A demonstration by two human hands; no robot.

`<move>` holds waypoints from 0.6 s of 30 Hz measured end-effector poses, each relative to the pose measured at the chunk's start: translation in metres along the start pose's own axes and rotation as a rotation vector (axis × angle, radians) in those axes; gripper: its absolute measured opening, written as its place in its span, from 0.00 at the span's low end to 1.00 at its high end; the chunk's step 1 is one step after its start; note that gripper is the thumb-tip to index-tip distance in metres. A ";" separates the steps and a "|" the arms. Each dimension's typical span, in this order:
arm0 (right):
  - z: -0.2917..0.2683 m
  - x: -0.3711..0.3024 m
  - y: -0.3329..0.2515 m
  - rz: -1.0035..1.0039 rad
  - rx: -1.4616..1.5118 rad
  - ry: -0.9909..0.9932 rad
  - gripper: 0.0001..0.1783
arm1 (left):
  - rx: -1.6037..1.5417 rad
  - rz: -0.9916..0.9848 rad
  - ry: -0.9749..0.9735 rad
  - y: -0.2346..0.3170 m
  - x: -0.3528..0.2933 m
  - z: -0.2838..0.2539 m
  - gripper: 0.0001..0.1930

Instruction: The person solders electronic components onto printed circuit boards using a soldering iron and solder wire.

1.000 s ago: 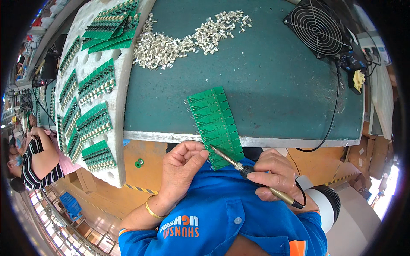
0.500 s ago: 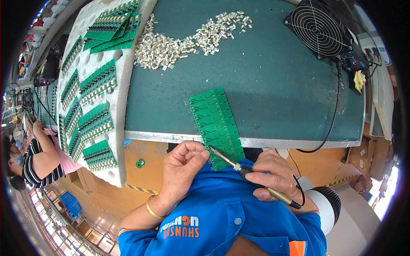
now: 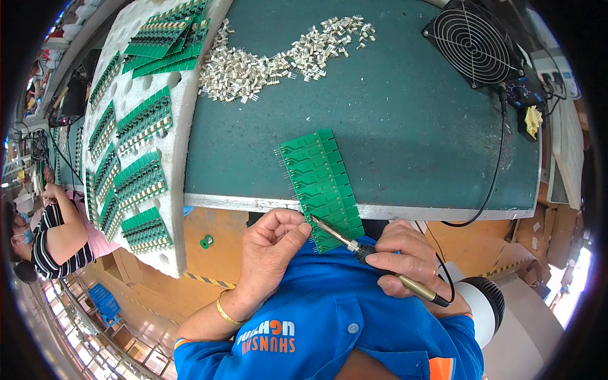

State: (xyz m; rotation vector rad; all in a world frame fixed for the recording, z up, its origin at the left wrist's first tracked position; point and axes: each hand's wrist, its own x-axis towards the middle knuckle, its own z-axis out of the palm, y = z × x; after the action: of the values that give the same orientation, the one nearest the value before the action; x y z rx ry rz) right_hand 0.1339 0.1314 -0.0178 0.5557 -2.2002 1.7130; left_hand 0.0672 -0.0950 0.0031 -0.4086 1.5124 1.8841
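A green circuit board (image 3: 320, 180) lies across the front edge of the bench, its lower end overhanging towards me. Metal pins stick out along its left side. My right hand (image 3: 405, 256) grips a soldering iron (image 3: 334, 233), and the iron's tip is at the board's lower left edge. Right beside that tip, my left hand (image 3: 272, 253) is closed, thumb and forefinger pinched at the board's edge. Whatever they pinch is too small or hidden to make out.
A heap of small white pin connectors (image 3: 247, 73) lies at the back of the bench (image 3: 405, 126). On the left, a white foam tray (image 3: 180, 145) carries several populated boards (image 3: 142, 180). A black fan (image 3: 472, 44) stands back right, its cable hanging over the front edge. A person sits far left.
My hands and the board stay nearly still. The soldering iron's handle has shifted very slightly, with its tip at the same spot.
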 end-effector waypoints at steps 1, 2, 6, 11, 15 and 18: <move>0.000 0.001 0.001 0.000 0.000 0.000 0.16 | 0.000 -0.001 -0.003 0.000 0.000 0.000 0.04; 0.000 0.001 0.001 -0.001 0.010 0.006 0.15 | 0.001 -0.003 -0.006 0.001 0.000 0.000 0.04; 0.000 0.005 0.003 -0.002 0.031 0.022 0.14 | 0.000 0.006 -0.009 0.000 0.000 -0.001 0.04; -0.001 0.004 0.001 -0.012 0.006 0.024 0.13 | 0.025 0.026 0.003 0.000 0.000 0.001 0.04; -0.002 0.004 -0.002 0.002 -0.010 0.001 0.14 | 0.033 0.020 0.002 0.001 0.000 0.001 0.04; -0.002 0.003 -0.004 0.019 -0.013 -0.019 0.16 | 0.027 0.009 0.008 0.002 0.000 0.001 0.04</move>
State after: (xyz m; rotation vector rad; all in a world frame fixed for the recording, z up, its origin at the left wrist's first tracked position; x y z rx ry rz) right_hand 0.1334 0.1322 -0.0121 0.5513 -2.2358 1.7081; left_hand 0.0663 -0.0940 0.0047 -0.3979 1.5460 1.8692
